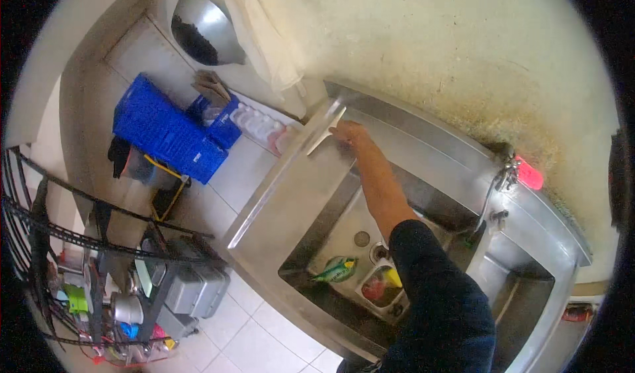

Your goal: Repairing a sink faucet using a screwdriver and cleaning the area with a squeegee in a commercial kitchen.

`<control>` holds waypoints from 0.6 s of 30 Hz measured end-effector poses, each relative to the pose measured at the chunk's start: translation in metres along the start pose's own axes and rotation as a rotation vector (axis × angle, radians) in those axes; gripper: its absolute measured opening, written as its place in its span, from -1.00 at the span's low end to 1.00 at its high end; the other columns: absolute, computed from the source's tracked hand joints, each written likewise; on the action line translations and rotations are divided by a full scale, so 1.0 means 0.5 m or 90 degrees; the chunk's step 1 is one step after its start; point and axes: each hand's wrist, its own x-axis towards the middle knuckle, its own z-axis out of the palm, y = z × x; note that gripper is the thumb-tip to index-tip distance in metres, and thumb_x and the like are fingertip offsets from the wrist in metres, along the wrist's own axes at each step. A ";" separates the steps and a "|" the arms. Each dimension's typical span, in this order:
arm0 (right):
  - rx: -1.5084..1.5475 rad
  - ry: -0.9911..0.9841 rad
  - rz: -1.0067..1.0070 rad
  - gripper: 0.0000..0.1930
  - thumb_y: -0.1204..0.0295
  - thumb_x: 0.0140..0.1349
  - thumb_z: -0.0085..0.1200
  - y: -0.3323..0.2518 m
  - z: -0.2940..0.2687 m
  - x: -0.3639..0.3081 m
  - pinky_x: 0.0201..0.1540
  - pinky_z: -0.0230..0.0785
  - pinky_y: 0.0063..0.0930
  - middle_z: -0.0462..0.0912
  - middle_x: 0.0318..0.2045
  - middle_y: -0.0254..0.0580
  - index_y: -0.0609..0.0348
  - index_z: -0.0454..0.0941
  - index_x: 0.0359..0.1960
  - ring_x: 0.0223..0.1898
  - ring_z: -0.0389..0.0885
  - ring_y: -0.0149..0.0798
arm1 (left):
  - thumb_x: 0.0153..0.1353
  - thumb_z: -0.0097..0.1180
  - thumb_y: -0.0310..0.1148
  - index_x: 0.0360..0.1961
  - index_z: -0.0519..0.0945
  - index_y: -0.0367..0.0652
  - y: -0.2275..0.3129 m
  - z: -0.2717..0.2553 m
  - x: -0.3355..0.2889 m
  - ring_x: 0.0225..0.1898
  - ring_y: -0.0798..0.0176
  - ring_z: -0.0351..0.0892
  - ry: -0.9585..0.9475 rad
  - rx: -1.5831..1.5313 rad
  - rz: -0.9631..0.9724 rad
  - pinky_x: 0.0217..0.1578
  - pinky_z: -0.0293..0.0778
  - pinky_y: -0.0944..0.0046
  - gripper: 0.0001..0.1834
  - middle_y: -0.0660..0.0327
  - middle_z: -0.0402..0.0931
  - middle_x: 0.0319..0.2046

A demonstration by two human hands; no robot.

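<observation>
My right hand [348, 133] is closed around a pale squeegee [323, 135], whose long thin blade lies against the steel drainboard [291, 194] near its raised left edge. Most of the handle is hidden in my fist. My right arm, in a dark sleeve, stretches across the sink basin [331, 224] and hides part of it. Down in that basin lie a green packet [337, 269] and a small tub [368, 297] with something red and something yellow in it. My left hand is out of sight.
A tap [508, 174] with a pink item [529, 173] beside it stands at the back right, near a second basin [522, 293]. Blue crates [169, 131] sit on the floor at left. A black rack [99, 237] holds pots; a wok [205, 29] hangs behind.
</observation>
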 end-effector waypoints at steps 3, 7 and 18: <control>-0.005 0.007 0.085 -0.39 -0.08 0.25 -0.22 0.094 0.002 0.028 0.10 0.25 -0.12 0.49 0.01 0.09 0.30 0.52 -0.11 0.06 0.46 0.04 | 0.28 -0.20 -0.29 0.18 0.29 -0.30 0.021 0.021 0.026 -0.35 0.07 0.57 -0.023 -0.001 0.021 -0.35 0.47 0.12 -0.52 -0.05 0.46 -0.06; -0.026 0.007 0.080 -0.28 -0.19 0.22 -0.27 0.061 -0.010 -0.055 0.14 0.21 -0.12 0.48 0.02 0.13 0.33 0.51 -0.09 0.09 0.44 0.05 | 0.28 -0.19 -0.28 0.18 0.29 -0.30 0.003 0.001 0.005 -0.35 0.07 0.57 -0.014 0.009 -0.001 -0.34 0.48 0.12 -0.52 -0.05 0.46 -0.05; -0.003 0.146 0.122 -0.14 -0.28 0.19 -0.34 0.262 0.030 -0.471 -0.23 0.40 -0.11 0.58 -0.40 0.28 0.53 0.51 -0.22 -0.45 0.60 0.08 | 0.29 -0.18 -0.27 0.17 0.29 -0.30 -0.072 0.034 -0.044 -0.33 0.07 0.57 -0.031 -0.028 0.003 -0.32 0.48 0.12 -0.52 -0.05 0.45 -0.04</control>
